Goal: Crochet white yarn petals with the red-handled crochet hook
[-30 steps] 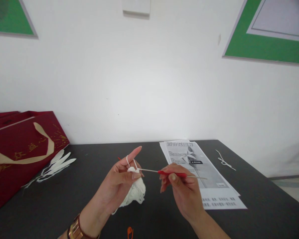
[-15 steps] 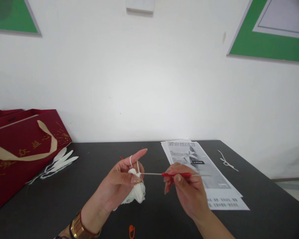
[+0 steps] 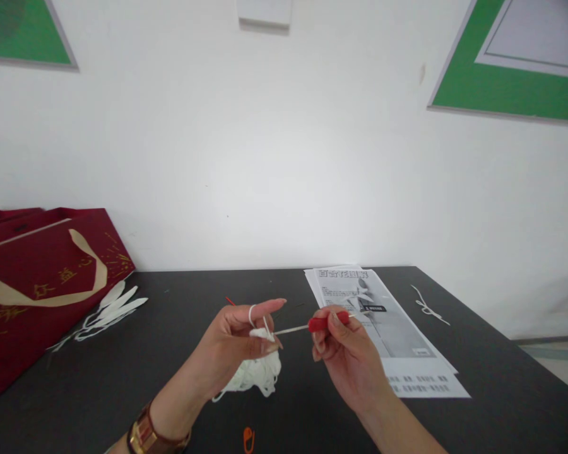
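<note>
My right hand (image 3: 345, 347) grips a crochet hook (image 3: 318, 324) by its red handle, and the thin metal shaft points left. The hook's tip meets white crochet work (image 3: 261, 335) pinched between the thumb and fingers of my left hand (image 3: 239, 334). A strand of white yarn loops round my left index finger, which stretches out to the right. Below and behind the left hand hangs a loose bundle of white yarn (image 3: 260, 373). An orange stitch marker (image 3: 248, 440) lies on the table just in front of my hands.
At the left stands a dark red gift bag (image 3: 38, 265), with white crocheted petals (image 3: 111, 312) beside it. Printed sheets (image 3: 407, 334) lie at the right on the black table (image 3: 180, 366). Further right is a short piece of white yarn (image 3: 428, 309). A white wall rises behind.
My right hand has tilted the hook, so its handle end now points more away from me and upward. My left index finger has lowered slightly, and the yarn bundle has shifted and spread.
</note>
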`<state>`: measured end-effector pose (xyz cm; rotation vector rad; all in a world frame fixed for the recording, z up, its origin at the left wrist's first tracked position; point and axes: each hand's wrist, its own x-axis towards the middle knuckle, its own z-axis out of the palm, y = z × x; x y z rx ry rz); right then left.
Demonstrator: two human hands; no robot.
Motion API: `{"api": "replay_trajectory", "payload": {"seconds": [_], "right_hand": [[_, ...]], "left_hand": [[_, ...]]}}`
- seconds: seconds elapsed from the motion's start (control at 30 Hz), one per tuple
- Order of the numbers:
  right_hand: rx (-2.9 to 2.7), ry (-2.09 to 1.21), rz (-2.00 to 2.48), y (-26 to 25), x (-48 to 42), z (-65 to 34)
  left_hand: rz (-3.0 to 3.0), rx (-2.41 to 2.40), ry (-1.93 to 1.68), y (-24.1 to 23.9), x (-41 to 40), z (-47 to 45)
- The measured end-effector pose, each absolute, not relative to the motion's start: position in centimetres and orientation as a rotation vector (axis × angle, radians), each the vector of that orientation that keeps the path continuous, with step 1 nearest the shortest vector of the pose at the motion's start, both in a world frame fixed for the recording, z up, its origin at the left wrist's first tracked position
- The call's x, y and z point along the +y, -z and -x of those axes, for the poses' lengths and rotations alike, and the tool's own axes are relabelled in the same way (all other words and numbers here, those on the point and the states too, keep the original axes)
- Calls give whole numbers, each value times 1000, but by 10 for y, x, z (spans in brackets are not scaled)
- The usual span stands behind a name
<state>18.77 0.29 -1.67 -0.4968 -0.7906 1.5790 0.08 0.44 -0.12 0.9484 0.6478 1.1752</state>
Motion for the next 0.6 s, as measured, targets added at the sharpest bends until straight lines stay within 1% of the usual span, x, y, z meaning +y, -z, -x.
{"api": "replay_trajectory", "payload": {"seconds": [0.1,0.17,0.33,0.5,0.6], "right_hand": [[-658,-1657,549,21,4,-180],[-614,-1660,568,23,3,-175],[-646,-1542,616,25,0,-168],[-797,-1374,758,34,-1,-165],[-845,-1396,787,38,0,-164]], "left_hand": [[-1047,825,-1318,6,2,-10],[-1063,851,-1362,11,1,-17],[-921,788,-1389,23,2,-27],[-806,788,-1457,26,0,-35],[-786,802,-1440,27,-3,-40]]}}
